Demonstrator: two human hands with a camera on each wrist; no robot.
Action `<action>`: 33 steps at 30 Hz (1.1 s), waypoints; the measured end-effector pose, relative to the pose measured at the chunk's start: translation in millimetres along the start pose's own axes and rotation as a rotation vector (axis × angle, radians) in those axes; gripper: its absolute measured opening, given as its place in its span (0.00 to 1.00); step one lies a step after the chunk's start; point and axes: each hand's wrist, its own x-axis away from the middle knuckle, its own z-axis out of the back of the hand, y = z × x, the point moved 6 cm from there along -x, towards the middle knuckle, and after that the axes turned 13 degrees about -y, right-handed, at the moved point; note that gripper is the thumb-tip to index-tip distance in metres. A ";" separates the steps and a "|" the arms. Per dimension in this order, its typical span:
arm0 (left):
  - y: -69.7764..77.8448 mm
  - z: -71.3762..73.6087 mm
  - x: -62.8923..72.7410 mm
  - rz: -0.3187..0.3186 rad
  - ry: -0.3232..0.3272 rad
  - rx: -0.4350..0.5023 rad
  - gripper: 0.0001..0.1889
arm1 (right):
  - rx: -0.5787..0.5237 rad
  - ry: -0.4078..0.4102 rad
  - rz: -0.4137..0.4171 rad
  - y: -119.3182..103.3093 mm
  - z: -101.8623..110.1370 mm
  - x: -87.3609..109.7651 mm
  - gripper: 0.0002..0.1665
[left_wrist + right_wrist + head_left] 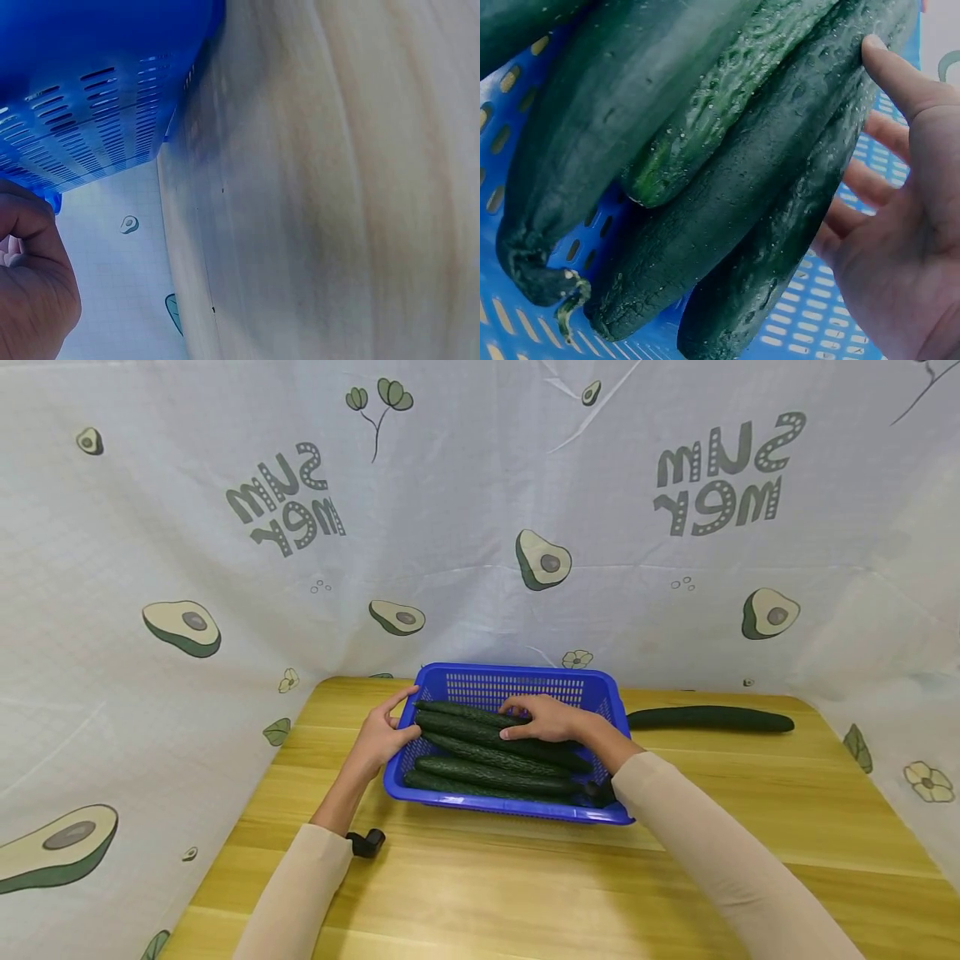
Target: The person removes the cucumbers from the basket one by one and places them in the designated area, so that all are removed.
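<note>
Cucumbers (495,754), five visible, lie in the basket (510,807); one loose cucumber (711,718) remains right of it. Left hand (381,739) grips the basket; right hand (553,718) curls round cucumbers inside.

1. We see the right hand (543,718) hiding part of the cucumbers (495,755) in the blue basket (510,807).
2. In the left wrist view, we lose part of the left hand (34,277) past the left edge.
3. We find both sleeves (735,860) cut by the head view's bottom edge.
</note>
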 end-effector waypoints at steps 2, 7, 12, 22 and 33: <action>0.4 0.0 0.6 0.000 0.003 0.002 0.40 | -0.015 0.016 0.001 0.6 1.8 -0.1 0.35; 1.4 -0.1 1.7 -0.004 0.008 0.000 0.40 | -0.026 0.060 0.014 -2.5 5.5 0.5 0.35; 0.9 -0.3 0.8 0.001 0.004 0.002 0.40 | -0.023 0.113 0.014 -7.1 9.9 2.9 0.33; 1.3 1.3 0.0 0.000 0.009 0.021 0.41 | -0.030 0.208 0.048 -19.6 20.6 11.4 0.31; -3.5 2.5 -0.9 0.034 0.009 -0.007 0.44 | -0.043 0.331 0.054 -31.8 43.6 40.6 0.27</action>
